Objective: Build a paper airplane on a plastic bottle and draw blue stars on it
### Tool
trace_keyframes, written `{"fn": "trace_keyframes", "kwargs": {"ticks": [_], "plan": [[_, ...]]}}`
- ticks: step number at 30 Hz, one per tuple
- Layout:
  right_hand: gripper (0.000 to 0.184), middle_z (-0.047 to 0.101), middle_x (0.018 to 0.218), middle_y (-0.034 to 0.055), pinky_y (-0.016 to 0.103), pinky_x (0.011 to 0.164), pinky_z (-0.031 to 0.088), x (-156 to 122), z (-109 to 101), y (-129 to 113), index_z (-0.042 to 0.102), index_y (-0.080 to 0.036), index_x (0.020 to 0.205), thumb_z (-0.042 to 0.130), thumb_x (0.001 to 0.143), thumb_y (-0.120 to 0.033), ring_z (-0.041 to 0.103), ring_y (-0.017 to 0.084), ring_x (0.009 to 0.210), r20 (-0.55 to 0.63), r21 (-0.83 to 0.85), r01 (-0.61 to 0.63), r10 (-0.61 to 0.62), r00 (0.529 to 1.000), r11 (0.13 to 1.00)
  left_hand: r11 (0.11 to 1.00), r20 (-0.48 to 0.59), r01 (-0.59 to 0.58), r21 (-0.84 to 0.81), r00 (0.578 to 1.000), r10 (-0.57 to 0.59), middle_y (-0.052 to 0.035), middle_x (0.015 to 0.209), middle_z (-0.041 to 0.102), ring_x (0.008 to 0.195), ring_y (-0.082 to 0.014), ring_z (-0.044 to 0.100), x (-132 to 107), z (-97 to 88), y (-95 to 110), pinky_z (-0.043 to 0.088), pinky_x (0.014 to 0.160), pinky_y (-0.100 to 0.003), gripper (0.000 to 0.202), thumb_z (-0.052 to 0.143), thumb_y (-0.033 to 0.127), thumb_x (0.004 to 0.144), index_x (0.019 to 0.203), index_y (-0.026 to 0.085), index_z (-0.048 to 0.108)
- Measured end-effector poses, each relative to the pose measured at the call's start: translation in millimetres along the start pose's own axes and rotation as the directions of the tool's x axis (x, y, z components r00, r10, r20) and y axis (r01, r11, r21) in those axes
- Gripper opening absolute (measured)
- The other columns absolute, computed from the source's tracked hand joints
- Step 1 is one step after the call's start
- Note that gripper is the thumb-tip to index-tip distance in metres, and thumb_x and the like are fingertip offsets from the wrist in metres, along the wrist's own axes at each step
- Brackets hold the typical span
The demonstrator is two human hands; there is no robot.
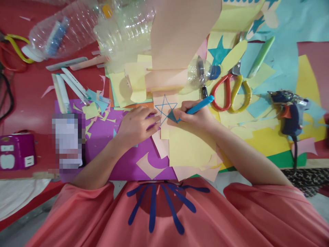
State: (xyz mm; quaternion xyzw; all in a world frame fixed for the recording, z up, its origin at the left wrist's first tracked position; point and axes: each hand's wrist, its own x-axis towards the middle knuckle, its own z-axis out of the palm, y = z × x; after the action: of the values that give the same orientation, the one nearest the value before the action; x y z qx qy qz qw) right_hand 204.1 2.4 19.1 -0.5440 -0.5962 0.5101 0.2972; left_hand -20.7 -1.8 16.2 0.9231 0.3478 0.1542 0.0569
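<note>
My right hand (195,116) is closed around a blue marker (199,105), its tip on a pale pink sheet (167,103) where a blue star outline (165,109) is drawn; one point of the star is filled in. My left hand (136,125) lies flat on the paper just left of the star, fingers stretched toward it, holding nothing. Yellow paper (187,145) and a purple sheet (123,151) lie under my forearms.
Red-and-yellow scissors (231,91) and a blue glue gun (290,111) lie to the right. Clear plastic bottles (84,29) and a small bottle (202,70) sit at the back. White markers (68,85) and paper scraps are at left, with a purple power strip (16,151).
</note>
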Motion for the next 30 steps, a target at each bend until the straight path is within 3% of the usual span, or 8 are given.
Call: {"fn": "trace_keyframes", "kwargs": {"ticks": [6, 11, 15, 20, 26, 30], "plan": [[0.036, 0.032, 0.053, -0.0059, 0.026, 0.053, 0.026, -2.4, 4.3, 3.4, 0.031, -0.021, 0.052, 0.059, 0.073, -0.027, 0.03, 0.007, 0.055, -0.023, 0.086, 0.011, -0.009, 1.0, 0.996, 1.0, 0.007, 0.008, 0.008, 1.0, -0.008, -0.0054, 0.098, 0.071, 0.087, -0.0199, 0.066, 0.4, -0.4, 0.0, 0.055, 0.074, -0.033, 0.025, 0.047, 0.031, 0.099, 0.098, 0.022, 0.071], [0.037, 0.031, 0.052, -0.0062, 0.025, 0.051, 0.023, -2.5, 2.1, 1.8, 0.029, -0.021, 0.052, 0.059, 0.073, -0.021, 0.028, 0.007, 0.055, -0.005, -0.012, -0.005, 0.005, 1.0, 1.0, 1.0, 0.002, 0.003, 0.012, 1.0, -0.003, -0.0058, 0.098, 0.072, 0.087, -0.0199, 0.066, -0.3, -0.2, 0.2, 0.055, 0.075, -0.032, 0.022, 0.052, 0.029, 0.097, 0.099, 0.02, 0.072], [0.035, 0.032, 0.053, -0.0059, 0.026, 0.052, 0.026, -2.4, 3.5, 4.0, 0.03, -0.022, 0.053, 0.058, 0.075, -0.023, 0.03, 0.007, 0.055, -0.023, 0.034, 0.023, -0.022, 0.999, 0.999, 1.0, 0.031, 0.015, 0.002, 0.999, -0.015, -0.0059, 0.099, 0.071, 0.088, -0.0199, 0.066, -0.2, -1.0, 0.1, 0.055, 0.076, -0.032, 0.024, 0.05, 0.029, 0.097, 0.099, 0.02, 0.072], [0.038, 0.032, 0.052, -0.0059, 0.025, 0.051, 0.025, -3.5, 6.0, 4.9, 0.03, -0.021, 0.052, 0.061, 0.076, -0.024, 0.03, 0.007, 0.054, -0.038, 0.027, 0.021, -0.02, 0.999, 0.999, 1.0, -0.027, -0.017, -0.007, 0.999, 0.017, -0.0071, 0.095, 0.071, 0.085, -0.0205, 0.066, 0.7, -0.7, 0.0, 0.055, 0.073, -0.033, 0.024, 0.051, 0.029, 0.097, 0.097, 0.018, 0.073], [0.048, 0.036, 0.05, -0.005, 0.026, 0.048, 0.029, 0.2, -3.3, 3.5, 0.04, -0.021, 0.052, 0.065, 0.08, -0.051, 0.032, 0.008, 0.05, 0.003, 0.072, 0.093, -0.094, 0.996, 0.993, 0.999, -0.015, -0.03, -0.025, 0.999, 0.029, -0.0071, 0.099, 0.074, 0.091, -0.0209, 0.069, 0.5, -0.4, -0.5, 0.056, 0.081, -0.034, 0.028, 0.048, 0.03, 0.099, 0.103, 0.019, 0.073], [0.05, 0.042, 0.053, -0.003, 0.028, 0.052, 0.037, -0.6, -6.0, 0.5, 0.049, -0.022, 0.057, 0.064, 0.077, -0.066, 0.04, 0.01, 0.052, -0.15, 0.113, 0.148, -0.13, 0.98, 0.983, 0.996, 0.012, -0.016, -0.092, 1.0, 0.017, -0.0064, 0.108, 0.076, 0.101, -0.0213, 0.071, -1.7, 0.7, -0.6, 0.055, 0.09, -0.037, 0.03, 0.046, 0.03, 0.099, 0.11, 0.02, 0.072]]}}
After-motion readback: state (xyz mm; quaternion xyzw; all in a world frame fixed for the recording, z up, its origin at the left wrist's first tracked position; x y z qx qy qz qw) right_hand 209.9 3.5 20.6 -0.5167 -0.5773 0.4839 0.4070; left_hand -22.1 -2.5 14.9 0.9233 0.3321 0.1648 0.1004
